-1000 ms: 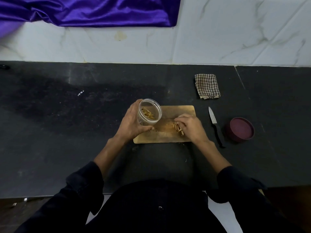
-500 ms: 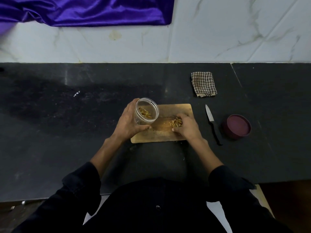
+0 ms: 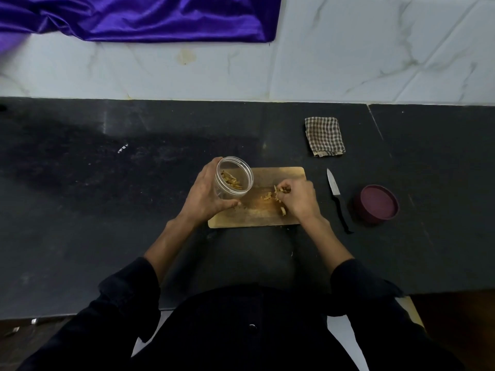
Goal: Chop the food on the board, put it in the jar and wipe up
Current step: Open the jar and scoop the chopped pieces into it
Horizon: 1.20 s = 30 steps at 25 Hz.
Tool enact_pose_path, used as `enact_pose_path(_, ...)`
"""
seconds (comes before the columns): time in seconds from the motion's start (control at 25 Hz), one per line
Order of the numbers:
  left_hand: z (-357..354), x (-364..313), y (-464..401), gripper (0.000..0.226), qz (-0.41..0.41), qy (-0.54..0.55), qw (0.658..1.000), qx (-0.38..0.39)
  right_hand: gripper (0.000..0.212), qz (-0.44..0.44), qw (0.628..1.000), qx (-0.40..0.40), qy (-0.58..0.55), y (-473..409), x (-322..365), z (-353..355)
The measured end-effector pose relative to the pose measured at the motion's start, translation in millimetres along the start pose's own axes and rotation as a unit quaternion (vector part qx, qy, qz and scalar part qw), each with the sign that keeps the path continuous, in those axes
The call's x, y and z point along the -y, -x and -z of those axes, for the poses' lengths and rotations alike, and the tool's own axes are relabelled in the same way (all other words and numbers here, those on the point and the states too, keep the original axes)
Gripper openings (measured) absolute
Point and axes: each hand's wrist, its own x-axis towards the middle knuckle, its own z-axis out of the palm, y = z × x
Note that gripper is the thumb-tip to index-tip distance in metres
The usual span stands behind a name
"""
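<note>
Head view: your left hand [image 3: 206,195] holds the jar [image 3: 233,176], tipped over the board [image 3: 267,212]. Your right hand [image 3: 296,198] fingers pinch the food [image 3: 270,195]. Carry it toward nine o'clock, drop it over the jar's mouth.

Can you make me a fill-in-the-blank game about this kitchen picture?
1. The left hand holds a clear ____ tilted over the board.
2. The knife lies on the counter between the board and the dark red ____.
3. The checked ____ lies folded on the counter behind the knife.
4. The right hand gathers chopped food on the wooden ____.

Missing words: jar; lid; cloth; board
</note>
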Motion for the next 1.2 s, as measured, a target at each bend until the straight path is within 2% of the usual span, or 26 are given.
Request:
enact_pose_path(0.16,1,-4,2,0.103,-0.001,0.002,1.000,-0.003,0.015,-0.084,0.986,0.001,-0.146,-8,-11,6)
enact_pose_path(0.28,1,-5,2,0.103,-0.002,0.001,1.000,-0.004,0.011,-0.108,0.965,-0.005,-0.238,-11,-10,18)
enact_pose_path(0.4,1,-3,2,0.104,0.003,-0.001,1.000,-0.002,0.011,-0.089,0.949,-0.001,-0.303,-13,5,26)
enact_pose_path(0.56,0,-3,2,0.104,0.004,0.001,1.000,-0.001,0.011,-0.037,0.947,0.016,-0.318,-12,49,20)
enact_pose_path(0.64,1,-3,2,0.103,-0.001,0.005,1.000,-0.001,0.011,0.002,0.958,0.049,-0.284,-12,72,9)
enact_pose_path(0.72,1,-3,3,0.101,-0.007,0.013,1.000,-0.001,0.025,0.058,0.978,0.095,-0.176,-13,87,0)
enact_pose_path(0.8,1,-2,3,0.101,-0.011,0.014,1.000,-0.003,0.029,0.087,0.985,0.080,-0.124,-16,90,1)
enact_pose_path(0.96,1,-2,3,0.104,0.004,0.012,1.000,-0.007,0.017,0.050,0.986,0.003,-0.161,-22,56,20)
enact_pose_path(1.04,1,-2,3,0.103,0.001,0.009,1.000,-0.007,0.021,0.028,0.998,-0.016,-0.061,-27,26,22)
enact_pose_path(1.12,1,-2,3,0.102,0.000,0.009,1.000,-0.006,0.035,0.011,0.997,0.010,0.073,-24,3,15)
enact_pose_path(1.2,1,-3,3,0.102,0.002,0.011,1.000,-0.008,0.049,0.016,0.990,0.035,0.138,-13,-7,-2)
